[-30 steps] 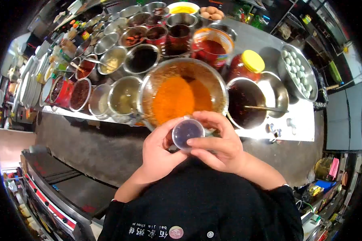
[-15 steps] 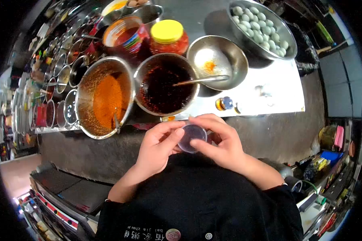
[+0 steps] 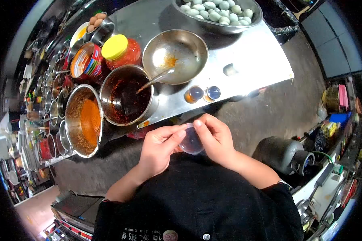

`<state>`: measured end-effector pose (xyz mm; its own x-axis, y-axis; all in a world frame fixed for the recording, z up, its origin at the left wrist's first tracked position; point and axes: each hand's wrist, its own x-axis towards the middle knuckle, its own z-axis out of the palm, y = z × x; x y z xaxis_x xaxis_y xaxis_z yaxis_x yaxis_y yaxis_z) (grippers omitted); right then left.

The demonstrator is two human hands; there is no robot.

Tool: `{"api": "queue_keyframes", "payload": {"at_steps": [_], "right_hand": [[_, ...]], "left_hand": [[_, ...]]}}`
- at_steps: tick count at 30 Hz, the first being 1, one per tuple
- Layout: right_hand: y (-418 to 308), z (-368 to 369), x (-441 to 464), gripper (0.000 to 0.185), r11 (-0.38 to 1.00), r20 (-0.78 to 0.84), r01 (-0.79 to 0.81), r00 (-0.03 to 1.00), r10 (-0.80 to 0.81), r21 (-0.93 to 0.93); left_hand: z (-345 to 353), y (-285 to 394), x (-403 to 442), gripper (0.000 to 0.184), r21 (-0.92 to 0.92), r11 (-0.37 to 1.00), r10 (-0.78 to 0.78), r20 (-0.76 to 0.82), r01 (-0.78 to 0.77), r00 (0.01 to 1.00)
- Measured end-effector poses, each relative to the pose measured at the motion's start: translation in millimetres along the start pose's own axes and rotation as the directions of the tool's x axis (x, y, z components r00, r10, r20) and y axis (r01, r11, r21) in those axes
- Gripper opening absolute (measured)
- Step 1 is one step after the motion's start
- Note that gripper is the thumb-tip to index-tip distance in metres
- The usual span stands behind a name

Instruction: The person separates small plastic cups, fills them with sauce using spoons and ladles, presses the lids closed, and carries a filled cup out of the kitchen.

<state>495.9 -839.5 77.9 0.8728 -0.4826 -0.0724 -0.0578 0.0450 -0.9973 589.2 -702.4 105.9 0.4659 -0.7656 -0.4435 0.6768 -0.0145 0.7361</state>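
Observation:
Close to my chest, I hold a small round clear plastic piece (image 3: pixel 191 143), a lid or shallow cup; which of the two I cannot tell. My left hand (image 3: pixel 161 146) grips its left edge, with the thumb lying on the rim. On the other side my right hand (image 3: pixel 217 140) pinches the upper right edge, thumb near the top. Fingers behind the plastic are mostly hidden. Beyond my hands, on the steel table (image 3: pixel 253 60), stand two small round containers with dark tops, one on the left (image 3: pixel 195 93) and one on the right (image 3: pixel 213 93).
A pot of dark red chili oil (image 3: pixel 126 96) and a pot of orange sauce (image 3: pixel 88 120) stand left. Behind them are a yellow-lidded jar (image 3: pixel 120 52), a steel bowl (image 3: pixel 189 52) with a ladle (image 3: pixel 157 79) across its rim, and a basin of pale eggs (image 3: pixel 217 27). A gas cylinder (image 3: pixel 277 154) stands right.
The view has turned, so the table and pots appear shifted left and tilted. My right thumb has moved from the face of the clear plastic piece to its upper edge.

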Motion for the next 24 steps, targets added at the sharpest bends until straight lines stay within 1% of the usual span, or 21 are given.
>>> {"api": "queue_keyframes", "payload": {"at_steps": [2,4,8,10,11,12,13,18,20,21,23,24], "right_hand": [[-0.2,-2.5,-2.5,0.024,1.0,-0.014,0.0,1.0,0.0,0.002],[-0.5,-3.2,-3.7,0.025,1.0,-0.019,-0.001,1.0,0.001,0.006],[2.5,-5.4,-3.3,0.021,0.999,-0.026,-0.027,0.999,0.028,0.018],[1.3,-4.8,-5.3,0.02,0.999,-0.017,-0.035,0.999,0.036,0.03],[-3.2,-3.7,-7.2,0.021,0.999,0.011,-0.025,1.0,0.025,0.047],[-5.5,-2.9,-8.6,0.025,0.998,0.041,-0.014,0.999,0.012,0.063],[-3.3,-5.2,-9.7,0.035,0.998,0.087,-0.053,0.995,0.05,0.029],[6.8,-1.6,-9.7,0.037,0.994,0.153,-0.091,0.983,0.099,-0.058],[7.2,0.9,-9.7,0.035,0.977,0.193,-0.21,0.961,0.198,0.047],[5.1,0.4,-9.0,0.035,0.976,0.198,-0.214,0.959,0.201,0.044],[-3.3,-1.8,-6.9,0.034,0.95,0.258,-0.31,0.921,0.291,0.035],[-5.7,-1.4,-6.5,0.034,0.949,0.261,-0.313,0.92,0.294,0.033]], "left_hand": [[0.6,-3.0,2.1,0.027,0.018,1.0,-0.025,0.002,0.025,1.0],[0.3,-6.5,3.1,0.026,0.094,0.995,0.025,-0.003,-0.025,1.0],[1.7,-8.9,4.8,0.026,0.079,0.997,0.012,-0.033,-0.009,0.999],[3.5,-8.7,2.7,0.026,0.023,0.998,0.06,-0.02,-0.06,0.998],[4.3,-8.2,1.9,0.026,0.021,0.998,0.063,-0.026,-0.062,0.998],[5.6,-7.4,1.3,0.025,0.033,0.995,0.098,-0.068,-0.096,0.993],[6.3,-6.3,0.9,0.024,0.047,0.99,0.134,-0.11,-0.129,0.985],[6.4,-2.9,-0.9,0.024,0.019,0.98,0.197,-0.146,-0.197,0.969],[4.7,-2.5,-2.1,0.024,0.017,0.983,0.18,-0.168,-0.18,0.969],[3.4,-2.6,-2.8,0.024,0.013,0.983,0.18,-0.174,-0.181,0.968],[0.6,-2.9,-3.8,0.023,0.015,0.986,0.164,-0.163,-0.164,0.973],[-0.4,-3.1,-3.6,0.023,0.012,0.986,0.163,-0.166,-0.163,0.973]]}}
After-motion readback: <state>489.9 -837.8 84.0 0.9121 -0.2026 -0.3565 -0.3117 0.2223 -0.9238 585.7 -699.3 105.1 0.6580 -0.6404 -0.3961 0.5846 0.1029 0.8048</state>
